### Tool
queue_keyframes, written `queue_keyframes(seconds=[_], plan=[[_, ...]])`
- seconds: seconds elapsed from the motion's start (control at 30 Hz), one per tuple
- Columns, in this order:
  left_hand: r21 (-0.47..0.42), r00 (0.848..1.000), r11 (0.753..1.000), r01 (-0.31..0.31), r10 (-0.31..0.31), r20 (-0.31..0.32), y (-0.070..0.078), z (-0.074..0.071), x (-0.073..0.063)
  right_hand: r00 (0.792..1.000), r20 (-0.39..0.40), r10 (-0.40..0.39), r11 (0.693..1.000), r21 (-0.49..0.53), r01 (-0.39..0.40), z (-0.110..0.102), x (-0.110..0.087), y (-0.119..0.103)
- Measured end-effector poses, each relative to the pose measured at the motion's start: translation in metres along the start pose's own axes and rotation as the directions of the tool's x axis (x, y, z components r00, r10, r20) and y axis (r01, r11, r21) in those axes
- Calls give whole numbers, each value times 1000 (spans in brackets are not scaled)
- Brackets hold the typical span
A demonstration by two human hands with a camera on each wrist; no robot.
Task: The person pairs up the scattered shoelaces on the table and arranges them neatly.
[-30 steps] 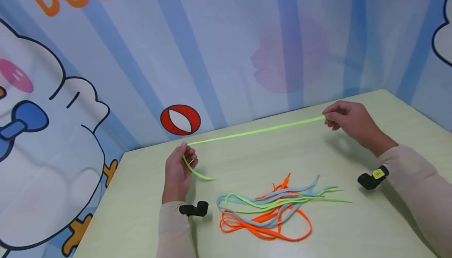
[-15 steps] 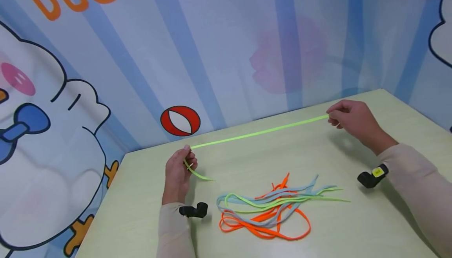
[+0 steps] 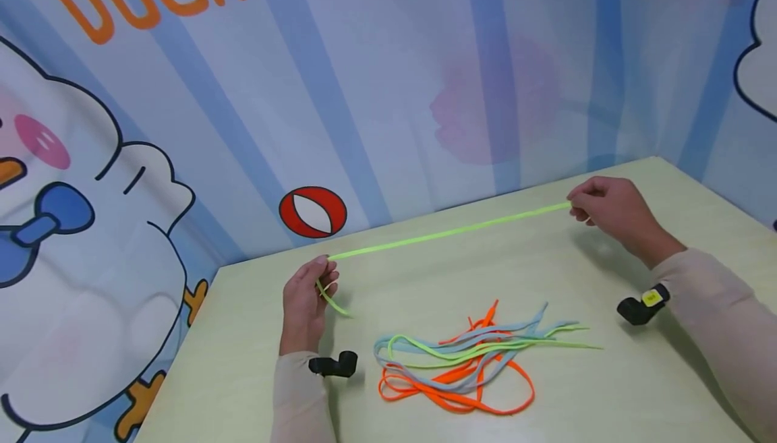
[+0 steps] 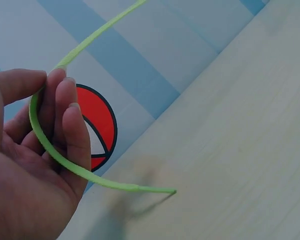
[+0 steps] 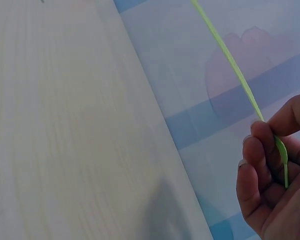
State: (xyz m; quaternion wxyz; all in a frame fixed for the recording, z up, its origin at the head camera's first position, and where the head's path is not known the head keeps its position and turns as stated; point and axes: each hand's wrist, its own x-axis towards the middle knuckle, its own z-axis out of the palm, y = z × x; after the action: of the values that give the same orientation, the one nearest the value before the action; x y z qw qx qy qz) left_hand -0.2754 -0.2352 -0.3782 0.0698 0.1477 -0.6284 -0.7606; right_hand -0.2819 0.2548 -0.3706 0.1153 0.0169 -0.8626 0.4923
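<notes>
A bright yellow-green shoelace (image 3: 449, 233) stretches nearly straight above the table between both hands. My left hand (image 3: 306, 301) pinches it between thumb and fingertips. From that pinch a short tail of the shoelace (image 4: 65, 162) curves down past the palm and finishes in a thin tip. At the other end, my right hand (image 3: 613, 210) pinches the shoelace between thumb and forefinger, and in the right wrist view its short tip (image 5: 285, 172) hangs inside the curled fingers. Nearer the body lies a loose pile of orange shoelaces (image 3: 467, 399), light blue shoelaces (image 3: 449, 382) and yellow-green shoelaces (image 3: 485, 347).
The pale wooden table (image 3: 231, 362) meets a printed backdrop (image 3: 388, 92) along its back edge. A black wrist camera (image 3: 335, 364) sits at the left cuff, and another black wrist camera (image 3: 640, 307) at the right cuff.
My right hand has moved slightly right, and my left hand slightly down, with the shoelace still taut between them. The tail at the left hand looks shorter. The pile has stayed put.
</notes>
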Motion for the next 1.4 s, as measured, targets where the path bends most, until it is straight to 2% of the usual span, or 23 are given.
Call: queue_keyframes(seconds=[0.3, 0.63, 1.13, 1.4], plan=[[-29, 1000, 1000, 2, -2, -14, 1, -4, 1, 1000, -16, 7, 1000, -28, -8, -2, -1, 2], [-28, 998, 999, 40, -41, -41, -2, -6, 3, 999, 2, 37, 999, -29, -37, -2, -3, 4], [-40, 998, 998, 38, -40, -58, -3, -5, 4, 999, -15, 47, 993, -111, -48, -6, -1, 12], [5, 997, 1000, 23, -22, -77, -6, -10, 4, 999, -2, 48, 985, -166, -48, -3, 0, 10]])
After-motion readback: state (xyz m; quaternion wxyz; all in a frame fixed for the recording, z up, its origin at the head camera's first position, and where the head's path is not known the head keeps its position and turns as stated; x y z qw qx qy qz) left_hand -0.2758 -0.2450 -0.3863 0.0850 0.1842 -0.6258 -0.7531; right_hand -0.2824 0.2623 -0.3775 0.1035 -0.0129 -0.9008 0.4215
